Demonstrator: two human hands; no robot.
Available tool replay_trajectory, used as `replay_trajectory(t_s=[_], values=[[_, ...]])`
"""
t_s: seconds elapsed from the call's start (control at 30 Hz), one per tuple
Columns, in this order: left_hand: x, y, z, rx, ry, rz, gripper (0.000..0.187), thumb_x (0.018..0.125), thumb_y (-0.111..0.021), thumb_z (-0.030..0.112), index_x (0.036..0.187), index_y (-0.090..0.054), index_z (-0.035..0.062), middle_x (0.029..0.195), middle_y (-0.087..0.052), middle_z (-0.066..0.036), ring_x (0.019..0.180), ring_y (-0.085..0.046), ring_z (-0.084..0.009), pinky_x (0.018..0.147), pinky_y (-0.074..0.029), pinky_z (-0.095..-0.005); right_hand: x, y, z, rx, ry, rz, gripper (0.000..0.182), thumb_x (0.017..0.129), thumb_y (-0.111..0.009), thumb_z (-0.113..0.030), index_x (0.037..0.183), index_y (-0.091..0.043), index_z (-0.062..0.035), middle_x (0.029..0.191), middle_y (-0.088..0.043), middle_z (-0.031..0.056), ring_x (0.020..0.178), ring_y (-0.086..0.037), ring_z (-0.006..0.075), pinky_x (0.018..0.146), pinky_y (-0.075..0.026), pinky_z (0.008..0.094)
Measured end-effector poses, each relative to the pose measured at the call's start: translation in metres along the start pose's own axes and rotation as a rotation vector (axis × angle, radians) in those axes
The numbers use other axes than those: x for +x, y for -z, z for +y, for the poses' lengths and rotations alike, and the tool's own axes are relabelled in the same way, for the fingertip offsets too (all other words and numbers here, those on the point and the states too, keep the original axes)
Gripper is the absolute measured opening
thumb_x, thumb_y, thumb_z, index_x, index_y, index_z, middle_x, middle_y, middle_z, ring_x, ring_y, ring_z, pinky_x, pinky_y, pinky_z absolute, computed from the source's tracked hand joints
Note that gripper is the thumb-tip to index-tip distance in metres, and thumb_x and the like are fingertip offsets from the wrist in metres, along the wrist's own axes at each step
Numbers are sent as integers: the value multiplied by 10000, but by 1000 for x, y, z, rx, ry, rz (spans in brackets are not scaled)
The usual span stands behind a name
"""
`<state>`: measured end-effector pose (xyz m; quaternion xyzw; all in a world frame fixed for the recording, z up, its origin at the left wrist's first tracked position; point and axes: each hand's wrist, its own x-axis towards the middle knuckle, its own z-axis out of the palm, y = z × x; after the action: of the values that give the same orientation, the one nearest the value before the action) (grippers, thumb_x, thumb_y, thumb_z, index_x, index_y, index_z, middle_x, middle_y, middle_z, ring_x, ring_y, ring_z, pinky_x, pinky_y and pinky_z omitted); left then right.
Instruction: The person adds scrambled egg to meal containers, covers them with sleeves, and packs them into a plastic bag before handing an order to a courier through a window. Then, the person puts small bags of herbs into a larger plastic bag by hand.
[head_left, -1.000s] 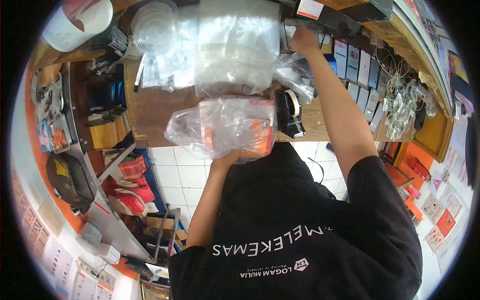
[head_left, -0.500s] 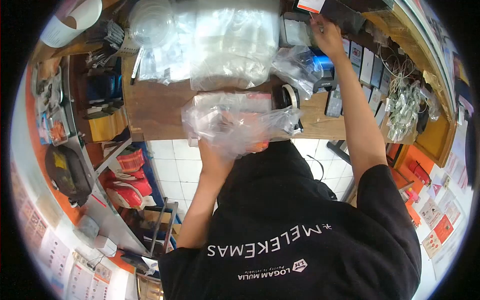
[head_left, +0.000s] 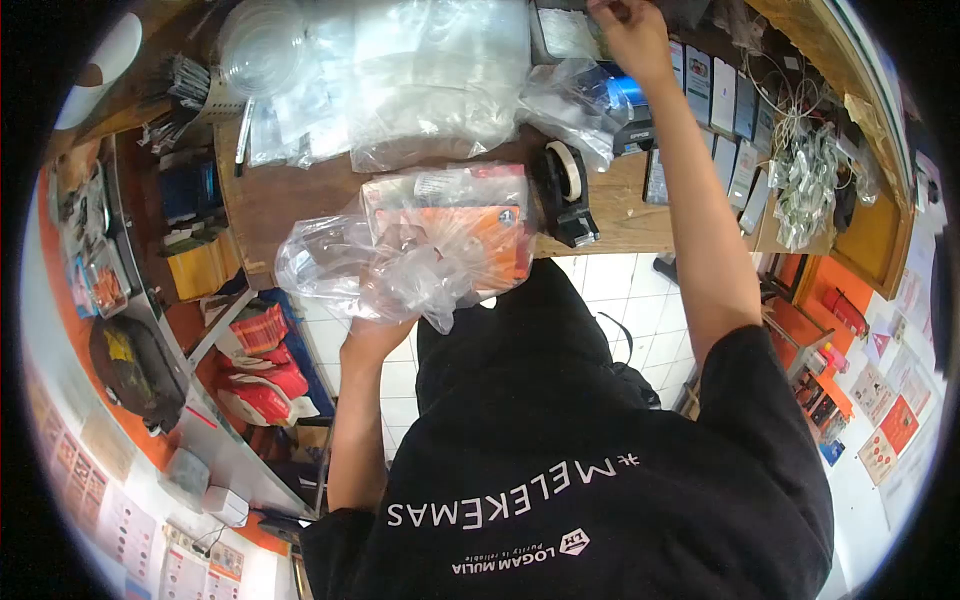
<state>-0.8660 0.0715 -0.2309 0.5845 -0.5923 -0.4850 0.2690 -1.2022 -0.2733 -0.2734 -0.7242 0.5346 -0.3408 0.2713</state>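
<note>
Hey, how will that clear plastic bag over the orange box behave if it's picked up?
The clear plastic bag will probably be floppy, since its loose part bunches and creases. It may be slippery, judging by its glossy sheen. Where it covers the orange box, it should keep a firmer shape, as that box looks straight-edged.

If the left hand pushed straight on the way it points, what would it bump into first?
Probably the orange-fronted package inside the clear plastic bag, just ahead of the left hand. The plastic partly covers the hand, so I can't tell whether it already touches the package.
</note>
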Motion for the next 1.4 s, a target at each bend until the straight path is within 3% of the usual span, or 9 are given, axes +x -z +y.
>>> replay_trajectory(t_s=[0.13,0.3,0.37,0.53,0.77,0.93,1.17,1.23,1.4], values=[[-2,-10,-30,438,-128,-47,350,886,-716,120,1232,-673,84,1259,-682,-112,1198,-611,-311,1081,-423,-430,-86,-17,-120,354,-206,-113,73,915,-685,-35,973,-714,-2,972,-747,61,904,-673,99,810,-539,269],[11,-18,0,90,30,72,418,976,-647,268,1349,-603,85,1346,-614,-115,1286,-532,-291,1119,-370,-450,-187,-59,-206,622,-376,-416,91,846,-698,28,927,-734,7,907,-729,77,860,-693,144,769,-554,289],[-2,-24,-34,-11,139,-85,453,975,-642,260,1395,-574,101,1379,-596,-113,1330,-501,-291,1155,-335,-439,-202,-63,-211,526,-317,-393,110,829,-688,53,930,-725,33,928,-706,84,815,-673,158,738,-548,296],[-9,-32,-41,265,-105,94,433,948,-661,198,1369,-603,115,1341,-646,-108,1342,-522,-298,1126,-374,-470,-211,-41,-213,310,-203,-430,150,818,-703,34,967,-727,47,903,-670,114,751,-653,191,707,-539,308],[7,-26,-32,193,-364,323,642,793,-788,17,1395,-561,22,1280,-657,-179,1179,-623,-347,1000,-492,-453,-221,-32,-225,194,-491,-368,121,875,-714,15,985,-727,63,835,-706,93,747,-675,130,688,-545,290],[4,-17,-19,-234,-151,315,495,868,-780,110,1317,-601,2,1257,-666,-185,1135,-646,-319,998,-473,-463,-225,-73,-227,534,-693,-224,148,901,-687,20,1026,-714,94,877,-722,104,735,-676,122,642,-543,267],[0,-10,-33,370,-418,153,326,853,-741,53,1168,-673,8,1082,-698,-169,1010,-665,-312,870,-524,-457,-230,-71,-247,515,-742,-342,190,896,-594,17,1019,-723,82,845,-741,138,716,-743,188,601,-580,316],[-6,-13,-40,30,-174,157,384,916,-712,101,1282,-642,6,1251,-682,-173,1137,-646,-302,1009,-482,-437,-233,-72,-244,312,-568,-374,196,878,-601,-14,1000,-731,68,808,-739,133,662,-732,182,595,-578,319],[12,-14,-61,38,-205,244,389,865,-771,222,1196,-675,41,1176,-700,-140,1111,-645,-340,965,-494,-482,-241,-72,-230,496,-654,-445,157,856,-649,-70,951,-738,18,717,-726,100,586,-679,140,540,-546,299]])
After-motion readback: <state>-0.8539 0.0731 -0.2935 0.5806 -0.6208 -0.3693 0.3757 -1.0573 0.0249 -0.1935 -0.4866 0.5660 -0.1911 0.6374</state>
